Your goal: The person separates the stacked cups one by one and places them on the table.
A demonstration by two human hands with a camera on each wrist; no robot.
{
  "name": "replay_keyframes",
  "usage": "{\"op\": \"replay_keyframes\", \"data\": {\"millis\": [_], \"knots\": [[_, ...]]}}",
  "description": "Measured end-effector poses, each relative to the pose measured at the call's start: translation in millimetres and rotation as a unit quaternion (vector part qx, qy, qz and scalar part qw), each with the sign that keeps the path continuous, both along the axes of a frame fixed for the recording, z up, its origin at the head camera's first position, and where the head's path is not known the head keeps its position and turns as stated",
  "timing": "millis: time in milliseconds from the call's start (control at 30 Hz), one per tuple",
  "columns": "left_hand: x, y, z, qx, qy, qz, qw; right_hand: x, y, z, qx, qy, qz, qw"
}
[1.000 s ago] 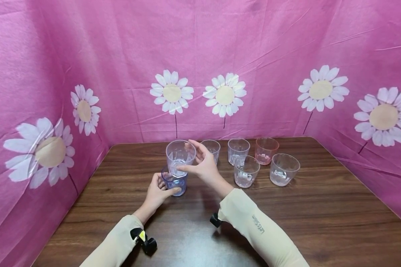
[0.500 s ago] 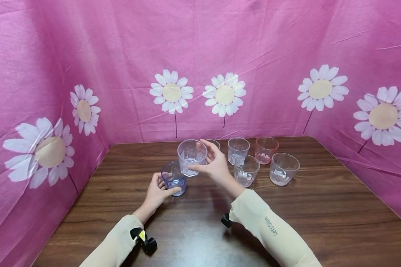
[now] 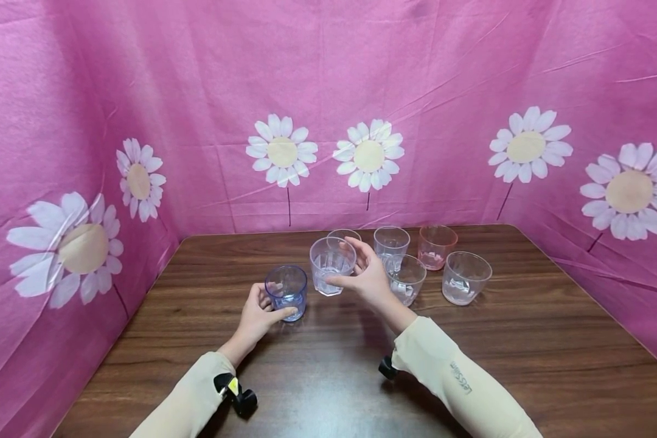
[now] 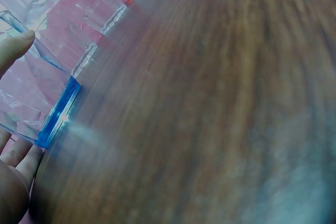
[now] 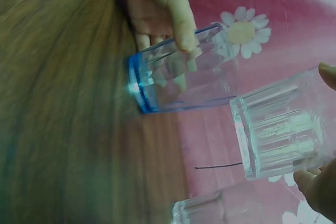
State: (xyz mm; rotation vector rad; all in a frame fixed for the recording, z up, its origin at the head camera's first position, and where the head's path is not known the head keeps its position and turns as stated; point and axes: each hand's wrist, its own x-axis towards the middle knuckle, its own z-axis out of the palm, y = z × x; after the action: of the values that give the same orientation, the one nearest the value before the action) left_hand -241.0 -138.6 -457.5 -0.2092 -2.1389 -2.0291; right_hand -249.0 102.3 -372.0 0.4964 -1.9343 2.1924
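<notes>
On the left side of the table stands a blue-tinted cup [image 3: 286, 292], gripped by my left hand [image 3: 258, 316] between thumb and fingers. The left wrist view shows the thumb on the wall of this blue cup [image 4: 58, 111], whose base is on the table. My right hand [image 3: 365, 274] holds a clear, faintly purple cup [image 3: 331, 267] upright, to the right of the blue one. In the right wrist view that clear cup [image 5: 281, 129] is raised off the table and apart from the blue cup [image 5: 173, 77].
Right of my right hand stand several cups: a clear cup [image 3: 391, 243], a pink cup [image 3: 437, 246], another clear cup [image 3: 466, 278] and one partly behind my wrist [image 3: 413, 280]. A further clear cup [image 3: 346, 233] is mostly hidden behind the held one. A pink daisy curtain [image 3: 328, 73] surrounds the wooden table [image 3: 317, 389].
My right hand has carried the clear cup from above the blue cup to the right, and slightly lower in the last half second. My left hand stays at the blue cup.
</notes>
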Motion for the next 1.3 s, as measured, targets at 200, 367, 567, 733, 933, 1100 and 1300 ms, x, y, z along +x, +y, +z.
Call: {"op": "replay_keyframes", "data": {"millis": [200, 367, 567, 733, 933, 1100, 1300], "knots": [[0.7, 0, 0.0, -0.002, 0.006, 0.0, 1.0, -0.5, 8, -11.5, 0.005, -0.025, 0.001, 1.0], [1.2, 1, 0.5, -0.003, 0.006, -0.001, 1.0, -2.5, 13, -18.7, 0.019, -0.043, 0.0, 0.999], [0.2, 0, -0.7, 0.001, -0.001, -0.004, 1.0, -4.1, 16, -26.0, 0.03, -0.073, -0.006, 0.997], [-1.0, -1, -1.7, 0.011, -0.007, -0.011, 0.9999, -5.5, 17, -32.4, 0.047, -0.088, -0.016, 0.995], [-1.0, -1, -1.4, 0.01, -0.009, -0.01, 0.9999, -6.8, 18, -39.5, 0.052, -0.098, -0.02, 0.994], [-0.3, -1, -0.9, 0.008, -0.011, -0.01, 0.9999, -7.4, 19, -45.1, 0.046, -0.107, -0.017, 0.993], [-0.3, -1, -0.7, 0.006, -0.013, -0.009, 0.9999, -8.0, 22, -48.8, 0.047, -0.111, -0.014, 0.993]]}}
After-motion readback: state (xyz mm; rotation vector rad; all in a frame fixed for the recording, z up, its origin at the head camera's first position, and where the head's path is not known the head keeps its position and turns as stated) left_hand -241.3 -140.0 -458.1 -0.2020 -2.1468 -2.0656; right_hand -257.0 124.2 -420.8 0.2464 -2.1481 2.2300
